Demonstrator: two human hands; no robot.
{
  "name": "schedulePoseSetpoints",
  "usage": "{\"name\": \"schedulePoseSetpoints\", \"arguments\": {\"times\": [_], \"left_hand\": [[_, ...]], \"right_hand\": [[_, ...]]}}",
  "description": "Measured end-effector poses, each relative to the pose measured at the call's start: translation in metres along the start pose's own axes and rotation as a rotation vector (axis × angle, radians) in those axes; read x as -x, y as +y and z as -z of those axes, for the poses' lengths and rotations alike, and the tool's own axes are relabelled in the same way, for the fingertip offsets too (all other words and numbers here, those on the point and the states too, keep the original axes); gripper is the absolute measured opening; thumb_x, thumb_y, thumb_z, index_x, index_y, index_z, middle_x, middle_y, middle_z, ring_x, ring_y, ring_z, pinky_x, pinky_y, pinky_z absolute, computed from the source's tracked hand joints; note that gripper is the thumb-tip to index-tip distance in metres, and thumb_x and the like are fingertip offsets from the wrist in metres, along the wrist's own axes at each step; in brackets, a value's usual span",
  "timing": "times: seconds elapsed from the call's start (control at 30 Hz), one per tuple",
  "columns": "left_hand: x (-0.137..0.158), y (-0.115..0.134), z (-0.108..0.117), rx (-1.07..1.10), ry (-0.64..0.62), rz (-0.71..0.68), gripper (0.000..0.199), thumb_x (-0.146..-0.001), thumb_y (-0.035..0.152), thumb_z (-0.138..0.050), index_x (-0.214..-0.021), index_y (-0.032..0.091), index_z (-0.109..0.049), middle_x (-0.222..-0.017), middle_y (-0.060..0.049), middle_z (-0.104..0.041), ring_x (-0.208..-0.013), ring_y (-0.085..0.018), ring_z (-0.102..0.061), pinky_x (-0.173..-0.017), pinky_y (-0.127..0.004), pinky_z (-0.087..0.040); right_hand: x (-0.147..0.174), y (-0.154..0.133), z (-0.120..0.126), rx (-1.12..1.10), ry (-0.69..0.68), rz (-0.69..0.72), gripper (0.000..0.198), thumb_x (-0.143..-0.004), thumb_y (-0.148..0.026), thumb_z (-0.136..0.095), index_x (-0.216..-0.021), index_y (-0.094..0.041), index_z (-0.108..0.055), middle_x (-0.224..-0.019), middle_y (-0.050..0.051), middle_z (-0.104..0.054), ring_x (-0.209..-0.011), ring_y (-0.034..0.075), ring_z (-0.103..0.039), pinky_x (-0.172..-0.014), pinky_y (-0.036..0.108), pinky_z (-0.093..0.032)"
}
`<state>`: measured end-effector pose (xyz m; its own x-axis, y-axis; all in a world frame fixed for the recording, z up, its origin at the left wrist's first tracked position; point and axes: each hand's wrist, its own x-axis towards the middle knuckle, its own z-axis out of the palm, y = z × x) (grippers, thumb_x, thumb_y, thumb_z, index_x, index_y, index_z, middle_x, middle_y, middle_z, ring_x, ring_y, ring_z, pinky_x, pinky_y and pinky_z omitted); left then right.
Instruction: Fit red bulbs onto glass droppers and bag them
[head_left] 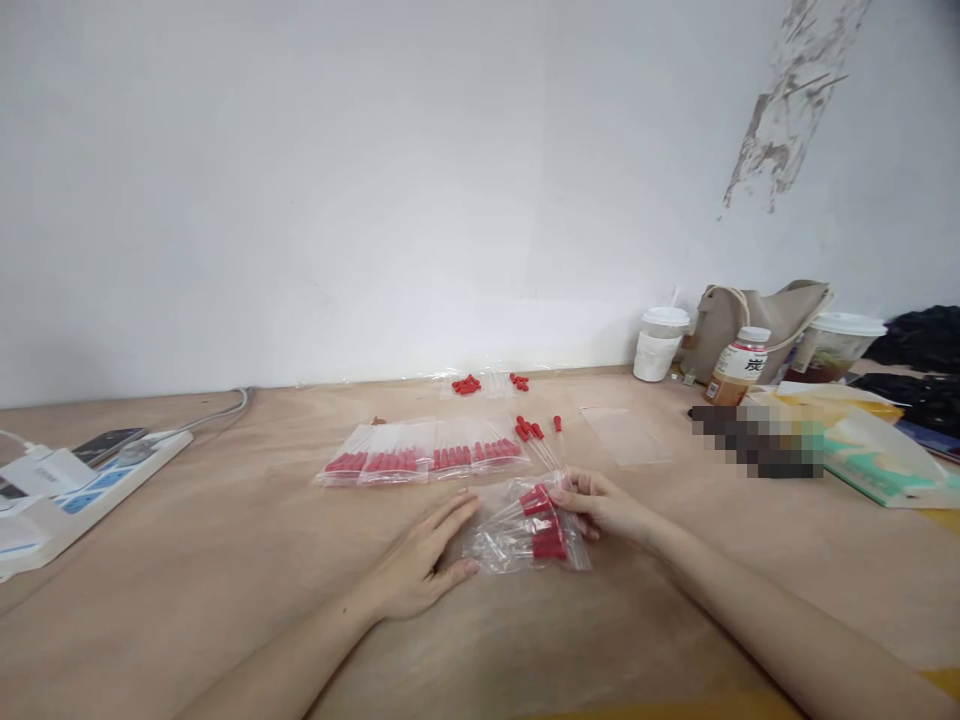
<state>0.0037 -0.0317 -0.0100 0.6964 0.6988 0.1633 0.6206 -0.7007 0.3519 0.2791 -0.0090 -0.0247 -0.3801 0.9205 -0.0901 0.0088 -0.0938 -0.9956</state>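
Note:
In front of me on the table lies a clear zip bag [499,545] holding several glass droppers with red rubber bulbs. My right hand [600,508] pinches the bag's upper right side near the bulbs, thumb and fingers closed on the plastic. On the other side, my left hand [427,560] rests with fingers stretched out and apart, its tips at the bag's left edge and holding nothing. Just beyond the bag are loose droppers [531,432] with red bulbs. A row of filled zip bags [397,450] lies behind my left hand, bulbs toward me.
A flat clear bag [630,435] lies right of the loose droppers. More red bulbs [466,384] sit by the wall. At right stand a white-lidded cup [660,345], a bottle [739,368], a beige bag [780,310] and a tissue pack [885,465]. A power strip [97,500] lies left.

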Motion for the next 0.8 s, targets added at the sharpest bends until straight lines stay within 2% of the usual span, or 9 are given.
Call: {"name": "schedulePoseSetpoints", "arguments": {"times": [0.1, 0.23, 0.33, 0.43, 0.53, 0.63, 0.73, 0.8], "left_hand": [[0.001, -0.003, -0.003, -0.012, 0.041, 0.058, 0.059, -0.085, 0.043, -0.041, -0.135, 0.024, -0.018, -0.138, -0.006, -0.027, -0.124, -0.023, -0.027, -0.101, -0.041, -0.028], [0.001, -0.006, -0.005, -0.053, 0.030, 0.054, 0.051, -0.084, 0.045, -0.041, -0.130, 0.025, -0.031, -0.136, -0.006, -0.031, -0.123, -0.024, -0.029, -0.100, -0.042, -0.028], [0.001, -0.006, -0.005, -0.067, 0.020, 0.032, 0.045, -0.085, 0.044, -0.040, -0.126, 0.026, -0.038, -0.136, -0.006, -0.032, -0.124, -0.025, -0.028, -0.100, -0.043, -0.028], [0.001, -0.006, -0.005, -0.066, 0.029, 0.021, 0.045, -0.085, 0.043, -0.040, -0.126, 0.026, -0.038, -0.135, -0.006, -0.033, -0.124, -0.024, -0.028, -0.100, -0.043, -0.028], [0.001, -0.006, -0.005, -0.073, 0.023, 0.020, 0.045, -0.085, 0.044, -0.040, -0.126, 0.025, -0.038, -0.135, -0.006, -0.033, -0.124, -0.024, -0.028, -0.100, -0.043, -0.027], [0.002, -0.006, -0.005, -0.077, 0.015, 0.025, 0.046, -0.085, 0.044, -0.039, -0.126, 0.025, -0.038, -0.135, -0.006, -0.033, -0.124, -0.024, -0.027, -0.101, -0.043, -0.027], [0.002, -0.006, -0.005, -0.071, 0.014, 0.019, 0.046, -0.085, 0.044, -0.040, -0.126, 0.025, -0.039, -0.135, -0.007, -0.033, -0.124, -0.025, -0.027, -0.100, -0.044, -0.028], [0.002, -0.007, -0.004, -0.069, 0.021, 0.016, 0.046, -0.085, 0.044, -0.041, -0.126, 0.025, -0.039, -0.134, -0.007, -0.034, -0.124, -0.025, -0.027, -0.100, -0.044, -0.028]], "right_hand": [[0.003, -0.015, 0.013, -0.093, 0.076, 0.040, 0.029, -0.066, -0.042, -0.063, -0.077, -0.017, -0.053, -0.047, -0.006, -0.049, -0.033, 0.003, -0.035, -0.031, 0.016, -0.022], [-0.008, -0.038, 0.018, -0.228, 0.208, 0.129, 0.019, -0.068, -0.035, -0.063, -0.075, -0.018, -0.055, -0.053, -0.003, -0.054, -0.038, 0.005, -0.042, -0.033, 0.017, -0.029], [-0.033, -0.044, 0.000, -0.373, 0.242, 0.158, 0.013, -0.070, -0.029, -0.061, -0.074, -0.018, -0.055, -0.059, -0.002, -0.058, -0.046, 0.007, -0.051, -0.042, 0.017, -0.041], [-0.064, -0.038, -0.034, -0.525, 0.321, 0.132, 0.008, -0.072, -0.020, -0.057, -0.072, -0.018, -0.049, -0.063, -0.002, -0.058, -0.054, 0.007, -0.057, -0.057, 0.019, -0.049], [-0.088, -0.026, -0.067, -0.535, 0.339, 0.101, 0.012, -0.074, -0.017, -0.053, -0.072, -0.020, -0.042, -0.065, -0.003, -0.055, -0.058, 0.009, -0.059, -0.061, 0.023, -0.051], [-0.097, -0.017, -0.087, -0.478, 0.336, 0.056, 0.018, -0.072, -0.016, -0.055, -0.071, -0.021, -0.038, -0.062, -0.004, -0.052, -0.057, 0.009, -0.059, -0.059, 0.024, -0.052], [-0.090, -0.011, -0.088, -0.362, 0.322, -0.001, 0.025, -0.064, -0.012, -0.062, -0.069, -0.020, -0.039, -0.056, -0.004, -0.051, -0.052, 0.010, -0.057, -0.055, 0.025, -0.052], [-0.080, -0.011, -0.075, -0.280, 0.309, -0.057, 0.028, -0.059, -0.012, -0.066, -0.070, -0.020, -0.041, -0.051, -0.004, -0.051, -0.046, 0.012, -0.055, -0.046, 0.026, -0.049]]}}
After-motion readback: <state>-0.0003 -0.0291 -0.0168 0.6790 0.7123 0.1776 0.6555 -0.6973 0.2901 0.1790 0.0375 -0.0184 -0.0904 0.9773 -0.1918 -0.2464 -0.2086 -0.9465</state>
